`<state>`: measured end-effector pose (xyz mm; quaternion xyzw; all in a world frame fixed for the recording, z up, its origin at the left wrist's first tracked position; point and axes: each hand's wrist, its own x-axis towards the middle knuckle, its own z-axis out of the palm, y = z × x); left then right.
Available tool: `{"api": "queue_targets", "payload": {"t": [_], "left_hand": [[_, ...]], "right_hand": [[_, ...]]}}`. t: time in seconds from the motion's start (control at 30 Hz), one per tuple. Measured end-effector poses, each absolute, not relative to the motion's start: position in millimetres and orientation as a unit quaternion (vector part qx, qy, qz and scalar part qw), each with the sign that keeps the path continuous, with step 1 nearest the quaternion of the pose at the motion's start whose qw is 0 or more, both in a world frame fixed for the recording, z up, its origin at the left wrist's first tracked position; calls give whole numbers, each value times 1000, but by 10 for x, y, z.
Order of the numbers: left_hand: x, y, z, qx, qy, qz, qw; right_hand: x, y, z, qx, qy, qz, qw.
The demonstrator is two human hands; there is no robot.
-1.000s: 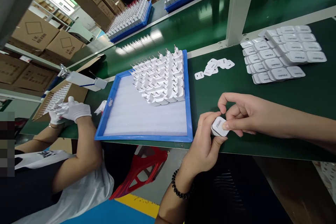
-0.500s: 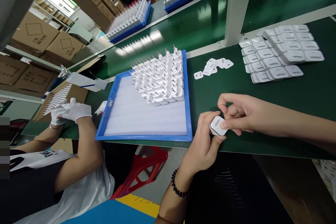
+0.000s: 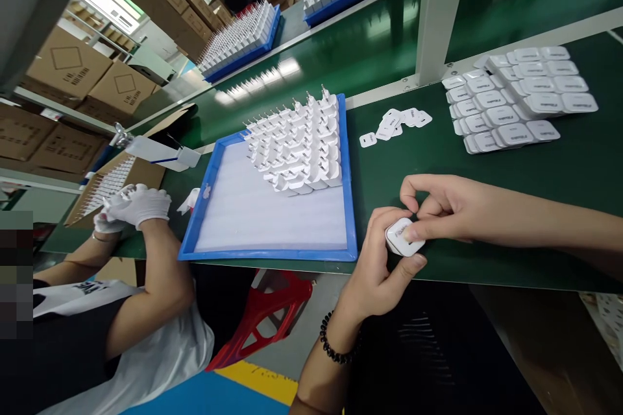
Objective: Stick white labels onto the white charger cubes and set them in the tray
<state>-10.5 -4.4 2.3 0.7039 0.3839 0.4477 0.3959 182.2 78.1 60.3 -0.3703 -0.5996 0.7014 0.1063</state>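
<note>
1. At the near edge of the green surface point(image 3: 487, 168), a white charger point(image 3: 400, 237) is held between both hands, just beside the right rim of the blue tray point(image 3: 267, 253).
2. Since a second ago, the charger has been tipped slightly and drawn a little to the left. The left thumb, earlier tucked against its lower edge, is now stretched out beneath it.
3. The right forefinger has been curled tighter, so its tip and the thumb are brought together at the charger's upper edge. The fine work on the charger's face is therefore judged to be under way, not finished.
4. The left hand point(image 3: 377, 272) is closed around the charger and cradles it from below; a bead bracelet point(image 3: 335, 350) is worn at the wrist.
5. The right hand point(image 3: 448, 207) is pinched together on the charger's top face. Whether anything thin is caught between the fingertips cannot be told.
6. Rows of chargers point(image 3: 302, 149) are stood in the tray's far corner. Loose white pieces point(image 3: 396, 123) and stacked flat pieces point(image 3: 516, 100) are laid farther back. A co-worker's gloved hands point(image 3: 136, 207) are kept well apart, at the left.
</note>
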Motion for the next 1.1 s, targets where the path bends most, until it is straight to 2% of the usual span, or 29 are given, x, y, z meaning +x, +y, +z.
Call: {"api": "queue_targets", "payload": {"t": [0.17,0.23,0.77,1.1], "left_hand": [[-69,-56,-32,663,388,502,398],[-48,-65,-37,660,395,511,383],[-12,-69,17,673,393,527,339],[-105,-46,-63,635,402,508,422]], "right_hand": [[1914,909,633,-355,-559,703,261],[1939,972,606,-378,-538,696,289],[1755,987,391,-394,-471,753,235],[1727,955,381,-389,-457,761,245]]}}
